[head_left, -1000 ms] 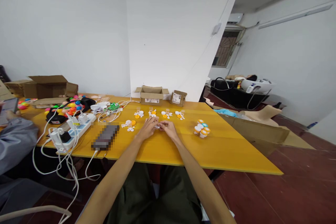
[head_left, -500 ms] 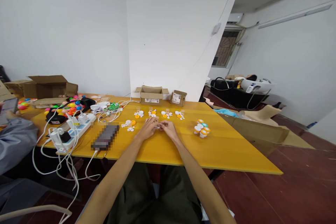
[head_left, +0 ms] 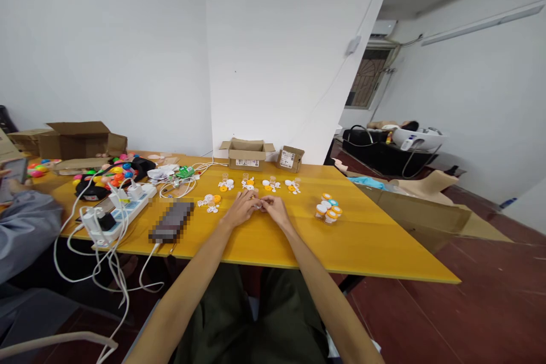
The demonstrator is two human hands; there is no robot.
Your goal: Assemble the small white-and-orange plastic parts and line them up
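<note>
Over the middle of the yellow table, my left hand (head_left: 241, 210) and my right hand (head_left: 275, 210) meet, fingertips almost touching. Between them is a small clear-and-white plastic piece (head_left: 258, 206), mostly covered by the fingers; its exact kind cannot be made out. Both hands are closed on it. Left of my left hand lies a group of white and orange discs and small cut-out parts (head_left: 209, 203). Behind the hands, several more such groups with clear cups (head_left: 272, 180) form a row. To the right stands a cluster of small clear jars with orange, white and blue lids (head_left: 328, 209).
A white power strip (head_left: 128, 213) with tangled cables and a dark, blurred-out phone-like device (head_left: 173, 222) lie to the left. Two cardboard boxes, one open (head_left: 246, 154) and one smaller (head_left: 290, 158), stand by the wall. Another person's sleeve (head_left: 28, 230) shows at far left.
The hands stay in nearly the same place, with only slight finger movement around the small piece. At far left, the other person's phone and hand have shifted slightly.
</note>
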